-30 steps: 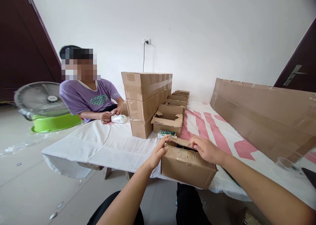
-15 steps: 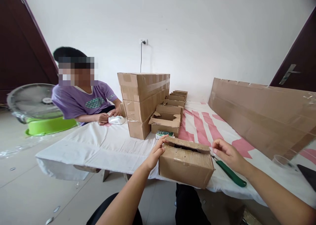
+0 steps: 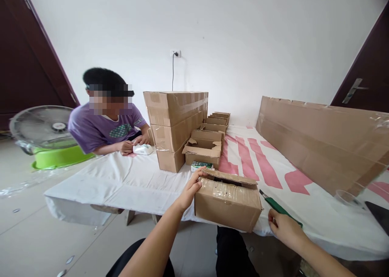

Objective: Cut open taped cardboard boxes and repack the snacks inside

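A cardboard box [image 3: 227,212] sits at the table's front edge, its top flap partly raised over a dark gap. My left hand [image 3: 192,188] grips the box's left upper corner, fingers at the back and thumb along the near side. To the right of the box lies a green-handled utility knife [image 3: 281,208], its tip toward the box. My right hand [image 3: 285,229] is at the knife's near side, covering part of the handle. Its fingers are curled, and whatever is in them, if anything, is hidden. Behind the box is a small green and white packet [image 3: 201,166].
Stacked long cartons [image 3: 176,127] stand left of a row of open boxes [image 3: 203,147]. A large cardboard panel [image 3: 316,135] leans at the right, near a clear plastic cup [image 3: 349,198]. Across the table, a person [image 3: 106,123] has hands at a white tape dispenser [image 3: 142,149].
My right hand has moved down and nearer to me, from beside the box's flap to the knife handle. My left hand stays on the box. The other person's head has lowered and shifted right.
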`<state>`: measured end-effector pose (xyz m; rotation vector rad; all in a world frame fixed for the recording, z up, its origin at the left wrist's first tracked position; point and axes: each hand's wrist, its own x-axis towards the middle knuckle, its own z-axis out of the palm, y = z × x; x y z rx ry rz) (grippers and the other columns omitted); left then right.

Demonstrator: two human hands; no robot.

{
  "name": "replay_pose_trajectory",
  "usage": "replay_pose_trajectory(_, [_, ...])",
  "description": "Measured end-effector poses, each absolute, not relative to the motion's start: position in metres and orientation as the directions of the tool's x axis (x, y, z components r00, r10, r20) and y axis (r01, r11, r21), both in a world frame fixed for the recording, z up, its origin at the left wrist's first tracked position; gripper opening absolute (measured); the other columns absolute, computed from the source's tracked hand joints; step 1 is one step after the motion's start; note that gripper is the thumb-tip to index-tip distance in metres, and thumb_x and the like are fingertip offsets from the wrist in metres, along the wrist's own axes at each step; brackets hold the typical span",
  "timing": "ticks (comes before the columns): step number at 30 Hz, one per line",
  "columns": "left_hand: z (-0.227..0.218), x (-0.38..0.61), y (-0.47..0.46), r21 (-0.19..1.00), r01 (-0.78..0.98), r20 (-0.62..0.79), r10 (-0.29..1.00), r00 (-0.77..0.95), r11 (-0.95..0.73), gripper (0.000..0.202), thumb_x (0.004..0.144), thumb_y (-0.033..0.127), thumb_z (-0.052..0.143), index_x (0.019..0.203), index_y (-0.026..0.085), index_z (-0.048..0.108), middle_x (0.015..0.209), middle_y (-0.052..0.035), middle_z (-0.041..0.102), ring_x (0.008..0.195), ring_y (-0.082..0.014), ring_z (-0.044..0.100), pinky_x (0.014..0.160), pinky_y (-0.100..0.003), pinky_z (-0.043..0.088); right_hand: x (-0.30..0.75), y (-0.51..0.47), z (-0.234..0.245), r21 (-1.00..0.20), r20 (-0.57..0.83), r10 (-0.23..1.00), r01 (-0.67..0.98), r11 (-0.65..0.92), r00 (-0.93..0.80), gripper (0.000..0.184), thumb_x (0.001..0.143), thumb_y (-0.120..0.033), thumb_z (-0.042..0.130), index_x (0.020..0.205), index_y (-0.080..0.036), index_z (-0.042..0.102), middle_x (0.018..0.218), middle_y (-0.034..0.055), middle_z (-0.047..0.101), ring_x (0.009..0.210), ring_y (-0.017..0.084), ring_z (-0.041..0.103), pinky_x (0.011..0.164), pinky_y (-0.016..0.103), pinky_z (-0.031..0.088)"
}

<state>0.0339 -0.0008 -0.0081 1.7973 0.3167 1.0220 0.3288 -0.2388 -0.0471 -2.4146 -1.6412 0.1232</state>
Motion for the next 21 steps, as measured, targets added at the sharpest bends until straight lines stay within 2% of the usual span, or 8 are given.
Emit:
replay_pose_trajectory(4, [-0.003,0.031,-0.003,0.852,-0.174,0.489,0.630,0.604,-0.494,0.039,0.088,0.049,0.048,0.108,0.019,0.062,0.145,-0.0119,0.041,0.139,-0.0324,0.029,0.116,-0.047,0.017,0.330,-0.236,-0.039,-0.100,-0.102,0.875,0.870,-0.482,0.473,0.029,0.083,-0.024,0.049,0.109,-0.023,0.061,0.080,0.0073,0.073,0.076,0.026,0.069,0.059,0.030,0.038])
replay_pose_trajectory(6, [0.000,0.030,-0.005,0.866,-0.179,0.470,0.639,0.609,-0.466,0.039,0.087,0.051,0.051,0.104,0.019,0.065,0.147,-0.0113,0.038,0.137,-0.0320,0.032,0.116,-0.046,0.020,0.337,-0.236,-0.038,-0.129,-0.108,0.871,0.862,-0.491,0.480,0.042,0.083,-0.026,0.050,0.124,-0.021,0.056,0.083,0.0079,0.073,0.081,0.027,0.069,0.065,0.032,0.043])
replay_pose_trajectory(7, [0.001,0.029,-0.006,0.872,-0.200,0.467,0.642,0.608,-0.446,0.038,0.087,0.051,0.053,0.101,0.019,0.067,0.148,-0.0109,0.036,0.136,-0.0324,0.033,0.115,-0.046,0.021,0.340,-0.235,-0.037,-0.166,-0.092,0.874,0.858,-0.485,0.477,0.042,0.083,-0.027,0.049,0.124,-0.020,0.056,0.085,0.0079,0.073,0.083,0.027,0.069,0.068,0.033,0.045])
replay_pose_trajectory(9, [0.003,0.029,-0.008,0.875,-0.261,0.478,0.637,0.605,-0.408,0.036,0.085,0.051,0.057,0.094,0.018,0.070,0.149,-0.0102,0.035,0.135,-0.0331,0.034,0.115,-0.046,0.022,0.346,-0.234,-0.031,-0.268,0.002,0.879,0.847,-0.459,0.477,0.034,0.086,-0.030,0.045,0.114,-0.021,0.062,0.090,0.0075,0.074,0.085,0.026,0.069,0.072,0.035,0.047])
replay_pose_trajectory(13, [0.005,0.028,-0.009,0.873,-0.328,0.488,0.630,0.604,-0.361,0.031,0.085,0.047,0.060,0.086,0.018,0.072,0.148,-0.0098,0.037,0.137,-0.0339,0.032,0.115,-0.047,0.022,0.337,-0.227,0.008,-0.431,0.408,0.810,0.871,-0.236,0.421,0.030,0.091,-0.040,0.041,0.095,-0.022,0.065,0.099,0.0075,0.071,0.090,0.024,0.066,0.075,0.035,0.050])
replay_pose_trajectory(15, [0.006,0.027,-0.010,0.877,-0.327,0.480,0.634,0.606,-0.351,0.030,0.085,0.046,0.061,0.087,0.019,0.072,0.148,-0.0097,0.038,0.137,-0.0340,0.031,0.114,-0.048,0.022,0.318,-0.220,0.037,-0.410,0.595,0.739,0.910,-0.061,0.317,0.027,0.092,-0.040,0.043,0.095,-0.022,0.063,0.096,0.0075,0.069,0.089,0.023,0.064,0.076,0.035,0.050])
replay_pose_trajectory(17, [0.007,0.027,-0.010,0.878,-0.327,0.479,0.635,0.607,-0.350,0.028,0.085,0.045,0.061,0.088,0.019,0.073,0.147,-0.0095,0.038,0.138,-0.0340,0.031,0.114,-0.048,0.021,0.294,-0.211,0.064,-0.330,0.715,0.676,0.938,0.103,0.178,0.020,0.093,-0.035,0.047,0.095,-0.022,0.062,0.093,0.0069,0.067,0.090,0.022,0.061,0.079,0.037,0.049])
replay_pose_trajectory(21, [0.010,0.025,-0.012,0.872,-0.330,0.489,0.631,0.602,-0.361,0.028,0.084,0.046,0.063,0.086,0.020,0.074,0.146,-0.0092,0.040,0.137,-0.0344,0.031,0.113,-0.048,0.024,0.247,-0.187,0.098,-0.199,0.740,0.669,0.926,0.321,-0.072,0.011,0.093,-0.024,0.051,0.092,-0.021,0.062,0.088,0.0055,0.066,0.086,0.020,0.059,0.078,0.037,0.049])
